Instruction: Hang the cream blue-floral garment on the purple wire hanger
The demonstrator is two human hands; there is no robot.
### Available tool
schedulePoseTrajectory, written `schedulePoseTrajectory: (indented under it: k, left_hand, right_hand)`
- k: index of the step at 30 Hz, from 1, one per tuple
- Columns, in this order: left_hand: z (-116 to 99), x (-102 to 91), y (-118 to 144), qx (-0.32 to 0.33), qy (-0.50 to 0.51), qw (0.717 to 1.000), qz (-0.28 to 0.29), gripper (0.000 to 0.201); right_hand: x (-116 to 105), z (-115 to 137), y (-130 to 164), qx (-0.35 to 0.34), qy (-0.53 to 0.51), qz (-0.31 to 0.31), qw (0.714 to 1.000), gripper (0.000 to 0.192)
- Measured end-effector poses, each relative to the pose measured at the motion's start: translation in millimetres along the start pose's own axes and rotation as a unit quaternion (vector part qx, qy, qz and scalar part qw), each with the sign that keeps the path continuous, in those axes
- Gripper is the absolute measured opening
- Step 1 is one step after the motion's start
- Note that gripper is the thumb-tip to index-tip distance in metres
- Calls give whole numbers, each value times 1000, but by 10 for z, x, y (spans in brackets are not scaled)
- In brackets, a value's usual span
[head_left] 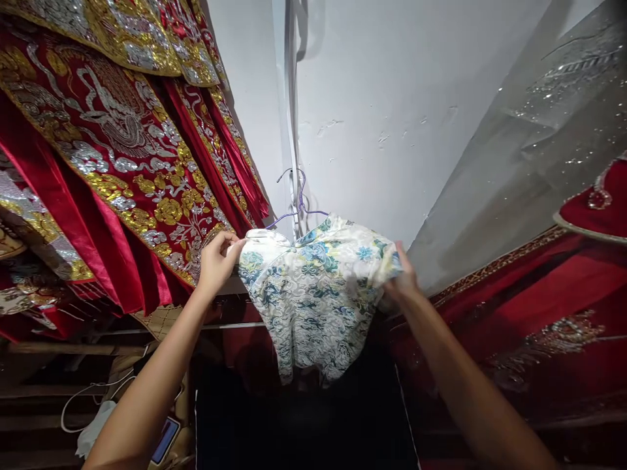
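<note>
— Left hand (219,258) does what, exactly?

— It pinches one shoulder of the floral garment (313,294), fingers closed on the cloth. The right hand (401,281) grips the other shoulder, also closed on it. The garment is between both hands, spread out, white with blue and green flowers.

— How does it hang?

— On a purple hanger (296,205); its hook goes up beside a pale vertical strip (292,117) on the wall.

— Any label or writing?

— I can read none.

— And around it?

— Red robes (122,150) with gold and silver embroidery hang at the left, just beside the left hand. More red cloth (548,313) is at the right, under a clear plastic cover (529,143). Behind is a white wall (382,98), slightly chipped.
</note>
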State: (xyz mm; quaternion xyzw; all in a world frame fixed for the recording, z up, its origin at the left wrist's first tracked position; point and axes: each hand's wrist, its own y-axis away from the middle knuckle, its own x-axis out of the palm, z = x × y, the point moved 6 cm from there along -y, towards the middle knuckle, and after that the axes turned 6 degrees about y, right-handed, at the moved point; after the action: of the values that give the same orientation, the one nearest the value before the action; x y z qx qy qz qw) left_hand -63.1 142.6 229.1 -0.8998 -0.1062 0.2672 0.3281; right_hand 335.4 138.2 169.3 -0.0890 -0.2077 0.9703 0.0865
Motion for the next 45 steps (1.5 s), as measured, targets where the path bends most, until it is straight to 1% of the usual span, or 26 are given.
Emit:
schedulePoseTrajectory:
  k: [2, 4, 5, 9, 12, 14, 16, 17, 19, 20, 21, 23, 24, 25, 26, 27, 29, 30, 31, 32, 33, 35, 37, 39, 42, 45]
  left_hand:
    - [23, -39, 26, 1, 24, 1000, -20, 23]
    - [-29, -46, -13, 12, 24, 999, -46, 23]
    - [-82, -38, -52, 22, 16, 998, -55, 23]
    - [-452, -19, -185, 101, -42, 991, -76, 24]
    - [-733, -55, -149, 138, -42, 986, -87, 28]
    - [-857, -25, -96, 117, 33, 991, -53, 31]
    - [-942, 104, -41, 53, 157, 986, 25, 35]
    - [-979, 205, -5, 7, 224, 972, 74, 38]
    - [-1054, 420, 96, -94, 333, 923, 167, 41]
    - [-1088, 507, 155, -140, 369, 897, 200, 41]
    - [-1114, 566, 214, -179, 392, 875, 221, 41]
    - [-1145, 595, 320, -229, 404, 850, 249, 39]
    - [-1157, 574, 372, -242, 397, 843, 270, 38]
    - [-1172, 538, 426, -247, 383, 837, 302, 38]
    - [-1190, 487, 482, -246, 361, 831, 344, 36]
    - [-1208, 420, 532, -237, 330, 828, 386, 34]
    - [-1229, 240, 574, -196, 249, 842, 436, 32]
    - [-1230, 139, 552, -166, 203, 861, 436, 32]
    - [-1226, 41, 503, -133, 158, 883, 421, 32]
    - [-1218, -50, 434, -98, 116, 906, 395, 32]
    - [-1202, -125, 356, -65, 78, 925, 365, 32]
    - [-1140, -231, 181, -8, 10, 955, 295, 30]
    - [-1059, -305, -2, 36, -43, 978, 200, 27]
    - [-992, -350, -146, 72, -74, 989, 102, 24]
    - [-980, -372, -224, 123, -88, 988, -18, 29]
    - [-1009, -343, -119, 160, -94, 977, -102, 36]
  right_hand:
    - [-82, -83, 42, 76, -34, 18, 996, 62]
    - [-131, -108, 80, 160, -64, 27, 985, 53]
    - [-161, -70, 76, 178, -73, 13, 981, 46]
    - [-326, 290, -45, 119, -105, -102, 982, 33]
    - [-445, 475, 50, 93, -129, -198, 967, 26]
    - [-492, 563, 302, 60, -107, -281, 952, 25]
    - [-443, 676, 670, 0, -41, -347, 937, 22]
    - [-353, 747, 851, -39, 0, -348, 937, 20]
    - [-11, 935, 1133, -147, 104, -249, 952, 18]
    - [245, 1023, 1236, -211, 131, -135, 959, 22]
    - [508, 1088, 1339, -263, 137, -9, 955, 36]
    - [932, 1148, 1514, -319, 123, 222, 913, 72]
    - [1057, 1140, 1547, -319, 120, 298, 892, 85]
    - [1123, 1112, 1529, -310, 127, 341, 878, 91]
    - [1133, 1072, 1458, -299, 140, 348, 877, 90]
    - [1087, 1024, 1335, -285, 158, 317, 891, 84]
    - [875, 905, 1022, -247, 191, 186, 932, 65]
    - [754, 837, 877, -226, 210, 121, 944, 59]
    - [649, 764, 747, -199, 232, 73, 949, 55]
    - [574, 694, 634, -169, 249, 52, 952, 50]
    - [537, 628, 538, -137, 255, 60, 955, 44]
    - [529, 537, 391, -70, 210, 116, 968, 32]
    - [559, 528, 274, -10, 113, 162, 980, 34]
    - [580, 599, 124, 22, 21, 159, 987, 38]
    - [543, 758, -201, 27, -63, 82, 994, 40]
    - [421, 856, -535, 19, -100, -5, 995, 42]
